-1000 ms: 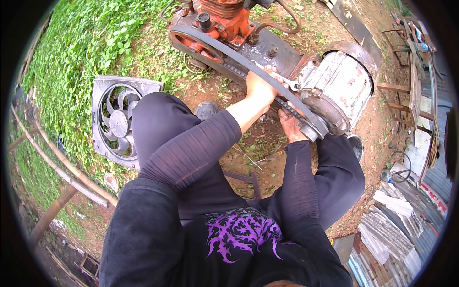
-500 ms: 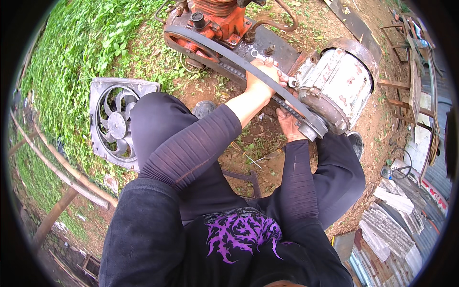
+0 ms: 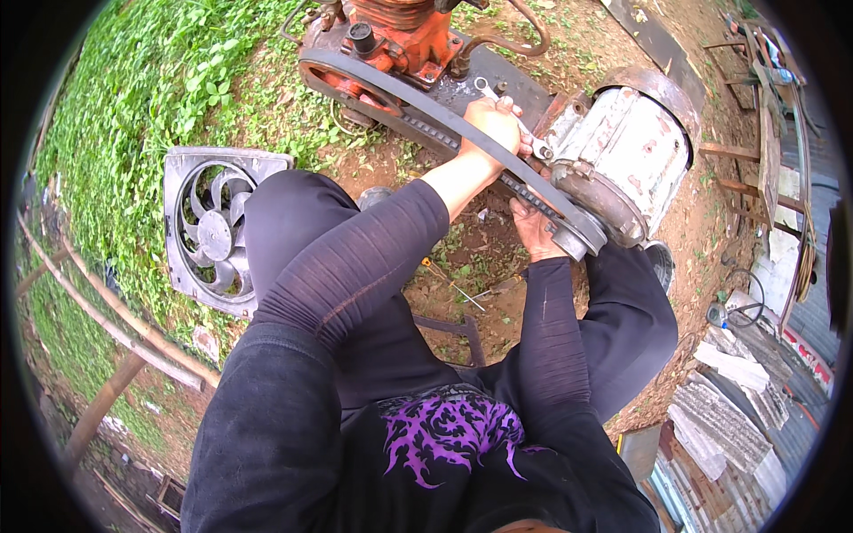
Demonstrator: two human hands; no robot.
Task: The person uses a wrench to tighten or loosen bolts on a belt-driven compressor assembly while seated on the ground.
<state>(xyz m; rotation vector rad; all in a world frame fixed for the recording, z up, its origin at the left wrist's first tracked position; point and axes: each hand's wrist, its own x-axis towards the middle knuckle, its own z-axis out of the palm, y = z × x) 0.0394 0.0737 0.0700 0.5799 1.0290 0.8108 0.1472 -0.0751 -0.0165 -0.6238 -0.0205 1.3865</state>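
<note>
My left hand (image 3: 491,127) is closed round a combination wrench (image 3: 538,148), reaching over the black drive belt (image 3: 444,115). One end of the wrench is at the base of the worn white electric motor (image 3: 626,147); its ring end sticks out beyond my fingers. Below the belt, my right hand (image 3: 533,229) reaches up beside the motor's pulley (image 3: 573,240). Its fingertips are hidden behind the belt, so what they touch does not show. The belt runs to the wheel of an orange compressor pump (image 3: 413,40). Pump and motor share a dark metal base (image 3: 511,75).
A radiator fan in its square shroud (image 3: 215,233) stands in the grass by my left knee. Between my legs a screwdriver (image 3: 453,282) lies on the soil. Bamboo poles (image 3: 133,324) cross at the left; broken corrugated sheets (image 3: 724,422) are piled at the right.
My left hand and the wrench have turned a little, the ring end swinging slightly up and to the right. My right hand stays in nearly the same place.
</note>
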